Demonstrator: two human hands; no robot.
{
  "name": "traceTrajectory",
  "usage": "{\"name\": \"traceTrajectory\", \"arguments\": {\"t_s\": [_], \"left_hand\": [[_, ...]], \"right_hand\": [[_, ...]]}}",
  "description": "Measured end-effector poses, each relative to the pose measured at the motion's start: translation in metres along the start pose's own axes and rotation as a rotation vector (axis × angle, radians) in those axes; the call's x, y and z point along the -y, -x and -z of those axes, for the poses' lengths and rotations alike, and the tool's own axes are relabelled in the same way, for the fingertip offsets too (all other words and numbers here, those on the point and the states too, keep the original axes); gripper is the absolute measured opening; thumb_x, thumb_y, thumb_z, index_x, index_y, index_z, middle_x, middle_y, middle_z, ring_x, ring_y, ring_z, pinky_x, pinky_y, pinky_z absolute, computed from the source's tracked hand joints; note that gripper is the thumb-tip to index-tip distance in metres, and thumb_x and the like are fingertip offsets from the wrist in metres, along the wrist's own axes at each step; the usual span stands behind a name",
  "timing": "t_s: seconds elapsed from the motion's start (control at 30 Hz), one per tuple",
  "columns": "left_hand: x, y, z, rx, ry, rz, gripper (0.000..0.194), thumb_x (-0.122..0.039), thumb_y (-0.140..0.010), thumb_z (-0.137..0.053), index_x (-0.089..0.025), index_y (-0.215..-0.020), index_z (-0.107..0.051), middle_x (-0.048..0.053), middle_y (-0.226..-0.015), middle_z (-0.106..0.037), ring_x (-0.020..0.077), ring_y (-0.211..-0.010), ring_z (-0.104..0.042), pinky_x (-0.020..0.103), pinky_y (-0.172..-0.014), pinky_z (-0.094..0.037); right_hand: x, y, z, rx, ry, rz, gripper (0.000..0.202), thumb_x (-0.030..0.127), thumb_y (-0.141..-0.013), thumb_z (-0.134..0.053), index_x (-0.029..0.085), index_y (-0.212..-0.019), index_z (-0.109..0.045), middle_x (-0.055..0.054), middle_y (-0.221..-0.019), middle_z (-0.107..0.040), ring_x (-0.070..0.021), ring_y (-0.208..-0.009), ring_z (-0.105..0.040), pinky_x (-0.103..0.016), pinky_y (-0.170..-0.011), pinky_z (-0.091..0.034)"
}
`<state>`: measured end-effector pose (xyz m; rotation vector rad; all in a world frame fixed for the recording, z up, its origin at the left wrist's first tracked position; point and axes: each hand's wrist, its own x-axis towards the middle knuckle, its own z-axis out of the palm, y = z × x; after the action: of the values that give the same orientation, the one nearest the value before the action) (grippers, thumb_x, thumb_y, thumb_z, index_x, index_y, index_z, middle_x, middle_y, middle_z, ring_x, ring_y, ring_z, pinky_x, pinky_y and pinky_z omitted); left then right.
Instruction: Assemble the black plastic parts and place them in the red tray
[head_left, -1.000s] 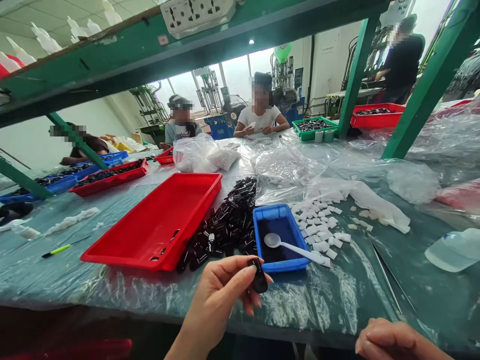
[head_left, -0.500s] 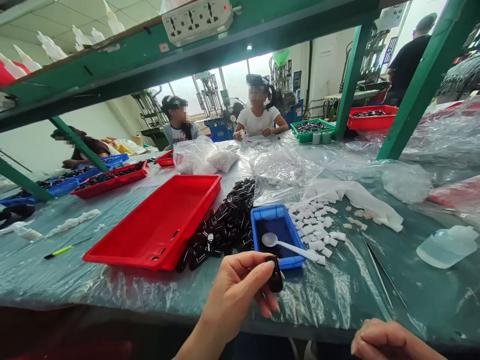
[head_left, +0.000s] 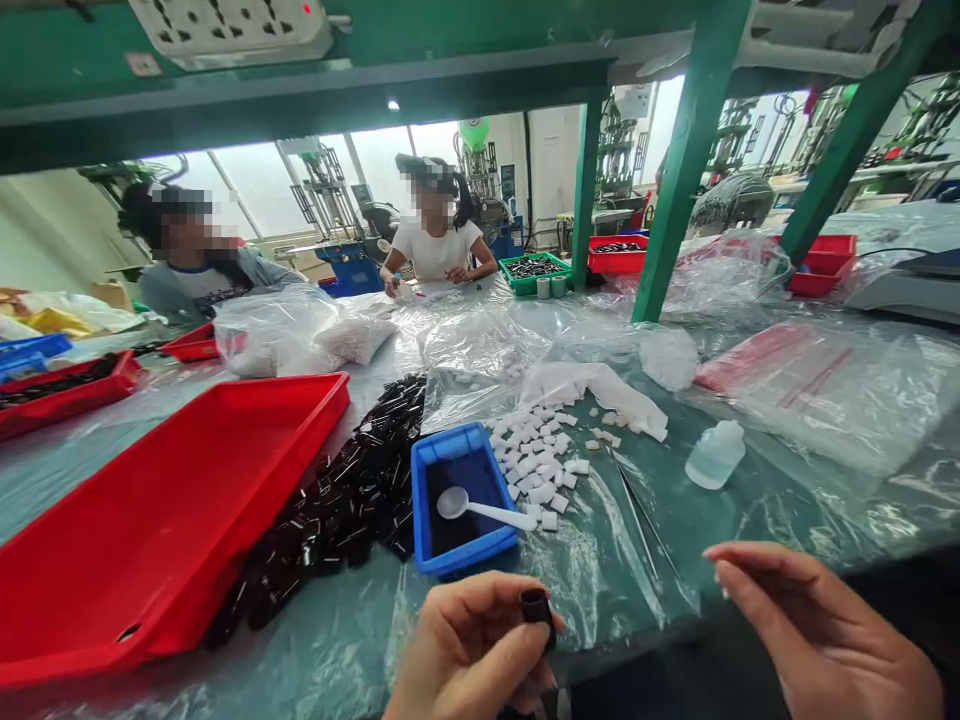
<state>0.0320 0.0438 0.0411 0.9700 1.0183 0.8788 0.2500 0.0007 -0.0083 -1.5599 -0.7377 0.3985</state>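
My left hand pinches a short black hollow tube upright between thumb and fingers, its open end facing up. On the right, my right hand is raised over the table's front edge, thumb and forefinger tips close together; anything between them is too small to make out. Just beyond my left hand stands a blue tray with dark contents and a white plastic spoon resting across it. Beside the tray lie a heap of black pieces and a scatter of small white pieces.
A large red tray occupies the left. Metal tweezers and a clear squeeze bottle lie to the right. Plastic bags cover the middle. Green posts rise from the table; two people sit across it.
The view has swung right. My right hand has risen and turned from a loose curl to thumb and forefinger brought together. My left hand still holds the black tube, now with its open end up.
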Motion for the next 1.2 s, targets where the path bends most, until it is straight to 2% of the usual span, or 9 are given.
{"name": "traceTrajectory", "arguments": {"t_s": [0.07, 0.17, 0.37, 0.5, 0.67, 0.93, 1.03, 1.1, 1.2], "left_hand": [[0.009, -0.006, -0.004, 0.037, -0.046, -0.004, 0.03, -0.037, -0.061, -0.085, -0.012, -0.077, -0.077, 0.007, -0.069, -0.073, 0.0101, -0.052, -0.06, 0.016, -0.047, -0.047], [0.022, -0.015, -0.007, 0.053, -0.209, -0.068, 0.015, -0.024, -0.067, -0.078, -0.012, -0.077, -0.079, 0.005, -0.063, -0.07, 0.0091, -0.053, -0.056, 0.016, -0.05, -0.044], [0.03, -0.025, -0.01, 0.07, -0.33, -0.365, 0.022, -0.005, -0.066, -0.067, -0.018, -0.077, -0.081, 0.008, -0.076, -0.079, 0.0182, -0.067, -0.069, 0.021, -0.059, -0.05], [0.031, -0.025, -0.009, 0.071, -0.315, -0.383, 0.027, -0.001, -0.065, -0.066, -0.019, -0.078, -0.081, 0.008, -0.08, -0.08, 0.0191, -0.071, -0.072, 0.02, -0.061, -0.053], [0.036, -0.027, -0.006, 0.056, -0.446, -0.408, 0.023, -0.004, -0.068, -0.065, -0.015, -0.081, -0.081, 0.008, -0.075, -0.079, 0.0169, -0.063, -0.07, 0.019, -0.056, -0.051], [0.036, -0.03, -0.006, 0.085, -0.485, -0.504, 0.025, -0.002, -0.069, -0.063, -0.015, -0.08, -0.08, 0.007, -0.075, -0.079, 0.0159, -0.063, -0.071, 0.016, -0.055, -0.05], [0.038, -0.029, -0.006, 0.09, -0.486, -0.536, 0.024, -0.002, -0.069, -0.062, -0.014, -0.079, -0.08, 0.008, -0.074, -0.079, 0.0152, -0.058, -0.07, 0.016, -0.051, -0.048], [0.039, -0.027, -0.004, 0.098, -0.502, -0.565, 0.022, -0.003, -0.07, -0.063, -0.013, -0.08, -0.079, 0.009, -0.072, -0.079, 0.0153, -0.056, -0.068, 0.017, -0.05, -0.047], [0.039, -0.022, 0.005, 0.137, -0.572, -0.621, 0.019, -0.002, -0.069, -0.063, -0.01, -0.079, -0.078, 0.009, -0.064, -0.076, 0.0146, -0.05, -0.065, 0.018, -0.048, -0.046]], "right_hand": [[-0.004, -0.029, 0.005, -0.089, 0.008, 0.112, 0.041, 0.05, -0.066, -0.072, 0.022, -0.095, -0.062, -0.005, -0.097, -0.066, -0.0205, -0.078, -0.063, -0.034, -0.078, -0.053], [-0.012, -0.071, 0.006, -0.091, 0.038, 0.16, 0.06, 0.047, -0.06, -0.076, 0.022, -0.11, -0.054, -0.01, -0.119, -0.058, -0.0302, -0.11, -0.055, -0.045, -0.092, -0.047], [-0.039, -0.119, -0.004, 0.078, 0.114, 0.098, 0.082, 0.048, -0.051, -0.081, 0.02, -0.122, -0.05, -0.017, -0.127, -0.054, -0.0377, -0.119, -0.05, -0.053, -0.097, -0.042], [-0.044, -0.116, -0.007, 0.066, 0.12, 0.11, 0.074, 0.049, -0.054, -0.079, 0.02, -0.117, -0.052, -0.016, -0.123, -0.057, -0.0355, -0.113, -0.055, -0.049, -0.091, -0.047], [-0.023, -0.08, -0.012, -0.191, 0.146, 0.276, 0.055, 0.049, -0.06, -0.077, 0.023, -0.103, -0.054, -0.008, -0.105, -0.058, -0.0289, -0.095, -0.058, -0.048, -0.083, -0.047], [-0.003, -0.071, -0.021, -0.22, 0.167, 0.388, 0.049, 0.041, -0.064, -0.075, 0.022, -0.105, -0.055, -0.009, -0.11, -0.054, -0.0252, -0.089, -0.055, -0.042, -0.073, -0.046], [0.005, -0.056, -0.03, -0.043, 0.136, 0.416, 0.027, 0.041, -0.074, -0.069, 0.024, -0.094, -0.06, -0.001, -0.087, -0.061, -0.0163, -0.069, -0.057, -0.032, -0.067, -0.047], [0.014, -0.042, -0.04, 0.264, 0.124, 0.443, 0.018, 0.036, -0.081, -0.064, 0.026, -0.096, -0.062, 0.003, -0.075, -0.062, -0.0126, -0.062, -0.058, -0.025, -0.061, -0.049], [0.028, -0.022, -0.059, 0.833, 0.09, 0.463, 0.034, 0.025, -0.083, -0.061, 0.025, -0.117, -0.057, 0.005, -0.074, -0.062, -0.0099, -0.061, -0.059, -0.019, -0.059, -0.05]]}}
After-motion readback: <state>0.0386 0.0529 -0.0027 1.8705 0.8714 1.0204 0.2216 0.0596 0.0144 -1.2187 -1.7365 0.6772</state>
